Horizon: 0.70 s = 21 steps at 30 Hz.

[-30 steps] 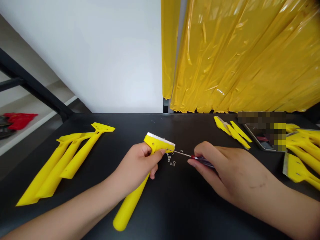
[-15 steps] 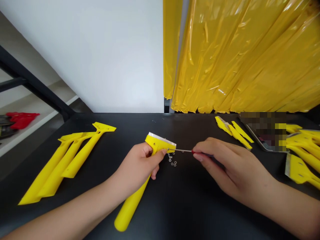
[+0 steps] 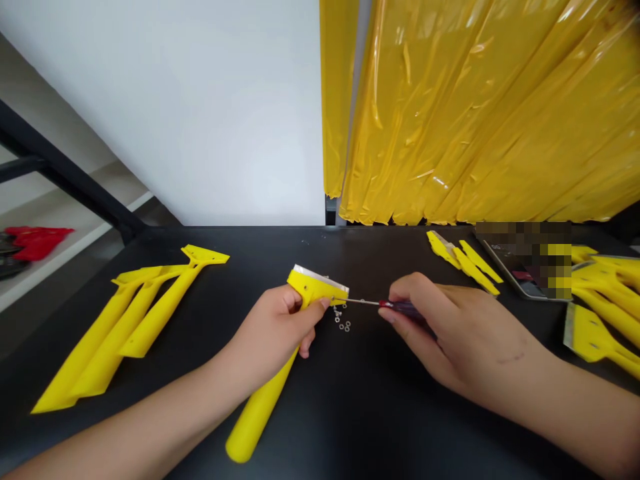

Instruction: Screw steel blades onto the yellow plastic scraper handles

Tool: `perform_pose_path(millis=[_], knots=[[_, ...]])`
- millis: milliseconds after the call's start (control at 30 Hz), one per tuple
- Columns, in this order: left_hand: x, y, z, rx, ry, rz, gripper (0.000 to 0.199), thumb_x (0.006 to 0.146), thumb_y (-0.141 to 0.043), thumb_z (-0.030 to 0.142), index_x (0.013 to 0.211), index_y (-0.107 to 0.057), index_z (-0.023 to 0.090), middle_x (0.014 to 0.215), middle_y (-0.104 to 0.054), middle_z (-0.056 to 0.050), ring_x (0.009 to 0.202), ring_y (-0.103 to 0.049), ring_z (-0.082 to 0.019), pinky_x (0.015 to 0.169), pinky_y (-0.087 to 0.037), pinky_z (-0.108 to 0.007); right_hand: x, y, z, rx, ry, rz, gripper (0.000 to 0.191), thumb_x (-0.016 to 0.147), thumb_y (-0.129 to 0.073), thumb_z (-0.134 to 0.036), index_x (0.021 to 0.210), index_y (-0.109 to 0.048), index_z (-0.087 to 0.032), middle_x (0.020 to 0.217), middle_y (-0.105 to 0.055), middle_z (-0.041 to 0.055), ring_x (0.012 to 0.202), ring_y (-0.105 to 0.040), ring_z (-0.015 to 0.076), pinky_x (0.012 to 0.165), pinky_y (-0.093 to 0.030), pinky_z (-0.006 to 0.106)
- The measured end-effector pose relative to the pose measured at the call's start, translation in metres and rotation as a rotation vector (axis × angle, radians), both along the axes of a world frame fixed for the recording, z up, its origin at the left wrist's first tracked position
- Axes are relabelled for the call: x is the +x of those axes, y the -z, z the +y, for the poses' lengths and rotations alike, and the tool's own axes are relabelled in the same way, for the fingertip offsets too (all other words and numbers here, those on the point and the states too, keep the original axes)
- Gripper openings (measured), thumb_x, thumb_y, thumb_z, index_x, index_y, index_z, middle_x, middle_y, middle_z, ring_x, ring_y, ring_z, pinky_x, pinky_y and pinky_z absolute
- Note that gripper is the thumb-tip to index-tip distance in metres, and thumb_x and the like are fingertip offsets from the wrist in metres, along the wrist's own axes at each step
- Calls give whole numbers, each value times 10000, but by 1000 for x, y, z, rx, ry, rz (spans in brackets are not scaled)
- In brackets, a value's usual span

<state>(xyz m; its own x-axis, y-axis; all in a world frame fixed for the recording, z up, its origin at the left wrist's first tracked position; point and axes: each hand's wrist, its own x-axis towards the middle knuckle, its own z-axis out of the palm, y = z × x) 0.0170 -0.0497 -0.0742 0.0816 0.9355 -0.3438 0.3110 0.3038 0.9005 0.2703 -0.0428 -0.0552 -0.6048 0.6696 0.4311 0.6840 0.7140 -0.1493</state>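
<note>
My left hand (image 3: 280, 327) is closed round the neck of a yellow scraper (image 3: 245, 430), just below its wide head. A metal blade (image 3: 320, 276) runs along the head's far edge, and the handle slants down toward me. My right hand (image 3: 445, 333) grips a screwdriver (image 3: 400, 307) with a dark red and purplish handle, held nearly level. Its thin shaft points left, and the tip meets the right end of the scraper head, by a screw hole. Several small nuts (image 3: 345, 327) lie on the black table just beyond my left fingers.
Yellow scraper handles (image 3: 165, 307) lie at the left. Loose yellow strips (image 3: 475, 263) rest at the back right, beside a phone-like device (image 3: 530, 273) partly blurred out. Assembled scrapers (image 3: 593, 333) are piled at the right edge. Behind the table hangs yellow plastic sheeting (image 3: 450, 120).
The fingers of my right hand have shifted on the screwdriver handle, and the wrist has turned slightly. My left hand keeps its hold on the scraper. The whole view has moved a little.
</note>
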Motion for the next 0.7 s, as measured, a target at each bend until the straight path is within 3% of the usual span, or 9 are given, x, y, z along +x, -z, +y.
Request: perform_pose_path(millis=[700], knots=[[0, -1, 1, 29, -10, 25, 464, 952, -662, 494, 583, -561, 230, 461, -589, 26, 489, -542, -158, 630, -456, -296, 1, 3, -3, -69, 17, -7, 117, 1095, -488, -337, 1058, -501, -227, 756, -647, -15, 585, -662, 174, 533, -403, 295]])
